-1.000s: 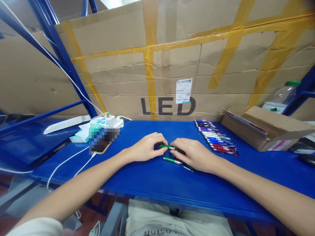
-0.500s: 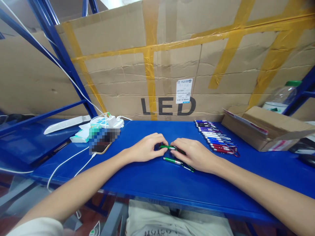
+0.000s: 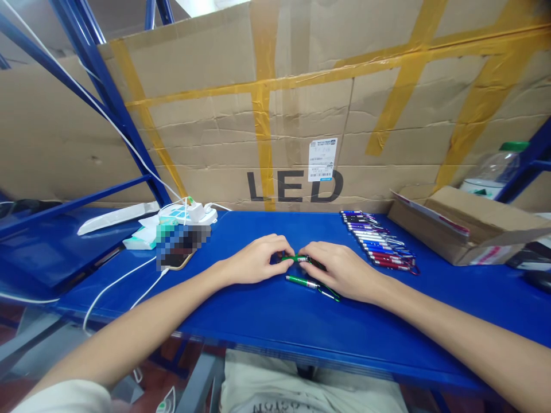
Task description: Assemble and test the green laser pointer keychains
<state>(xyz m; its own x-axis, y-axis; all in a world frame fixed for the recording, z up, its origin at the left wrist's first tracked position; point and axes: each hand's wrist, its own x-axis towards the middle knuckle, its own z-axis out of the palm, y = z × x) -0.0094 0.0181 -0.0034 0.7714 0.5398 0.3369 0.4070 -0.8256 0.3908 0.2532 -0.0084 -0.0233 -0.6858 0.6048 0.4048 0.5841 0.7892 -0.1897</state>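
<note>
A slim green penlight (image 3: 295, 258) lies between my two hands just above the blue table. My left hand (image 3: 258, 259) pinches its left end between thumb and fingers. On the other end, my right hand (image 3: 333, 267) is closed with thumb and fingertips, hiding part of it. Just in front of my right hand, a second green penlight (image 3: 303, 281) with a carabiner clip (image 3: 329, 294) rests on the table. To the right, several penlights (image 3: 374, 241) in purple, silver, blue and red lie side by side in a slanting row, their clips pointing right.
On the right stand an open cardboard box (image 3: 469, 223) and a plastic bottle (image 3: 491, 172). A phone (image 3: 183, 252) with a white cable, a tissue pack (image 3: 142, 236) and a power strip (image 3: 206, 215) sit at left. A large cardboard panel (image 3: 206, 137) rises behind the blue table (image 3: 249, 310).
Hardly anything differs. Both hands keep their grip on the green penlight, with only a very slight shift of fingers; the second penlight and the row stay put.
</note>
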